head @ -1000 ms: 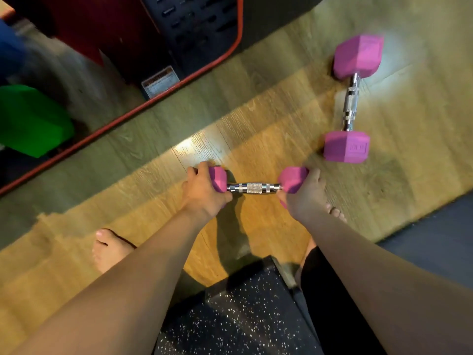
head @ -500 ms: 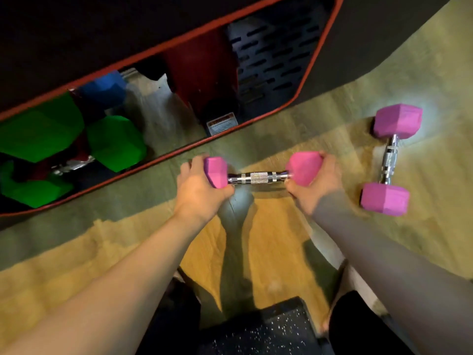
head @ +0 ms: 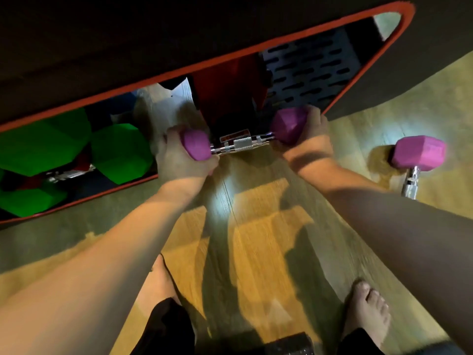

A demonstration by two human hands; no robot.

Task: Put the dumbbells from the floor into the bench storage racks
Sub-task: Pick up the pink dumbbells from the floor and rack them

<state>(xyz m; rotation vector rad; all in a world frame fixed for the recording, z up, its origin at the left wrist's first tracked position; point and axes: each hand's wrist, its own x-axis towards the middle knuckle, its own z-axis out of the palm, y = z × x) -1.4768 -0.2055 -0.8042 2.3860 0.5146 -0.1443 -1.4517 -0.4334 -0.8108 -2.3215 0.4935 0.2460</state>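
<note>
Wooden floor [head: 268, 239] — a pink dumbbell [head: 417, 157] lies on it beside the bench [head: 371, 80].

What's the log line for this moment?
carrying pink dumbbell | left hand, right hand grip heads | at bench rack | second dumbbell on floor

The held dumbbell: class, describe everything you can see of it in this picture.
The held dumbbell has two pink, faceted heads with a matte, rubbery look, joined by a shiny metal bar with a knurled middle. It lies roughly level, its right end slightly higher, lifted clear of the wooden floor in front of the bench's red-rimmed opening. The left hand grips one head, the right hand the other; the bar itself is bare.
</note>
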